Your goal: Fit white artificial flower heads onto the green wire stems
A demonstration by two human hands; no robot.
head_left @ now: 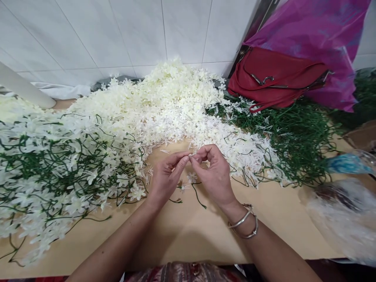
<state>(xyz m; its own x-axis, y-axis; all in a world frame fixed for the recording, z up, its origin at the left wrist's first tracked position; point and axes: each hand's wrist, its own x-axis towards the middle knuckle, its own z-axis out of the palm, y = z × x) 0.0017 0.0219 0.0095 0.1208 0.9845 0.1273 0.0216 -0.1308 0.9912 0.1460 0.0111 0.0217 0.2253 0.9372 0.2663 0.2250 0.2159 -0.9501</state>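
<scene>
facing tiled wall (pixel 141 31): table (pixel 182 235), flowers (pixel 164 98)

1. The single view comes from the head camera, set above the near side of the tabletop (pixel 284 211), with the wearer's patterned clothing (pixel 179 273) showing along that near edge.
2. It faces forward and down across the tabletop, reaching the tiled wall (pixel 141 35) behind it.
3. It is near: left hand (pixel 166 176) and right hand (pixel 216 174) show plainly above the tabletop.
4. It takes in the tabletop well beyond both hands.
</scene>
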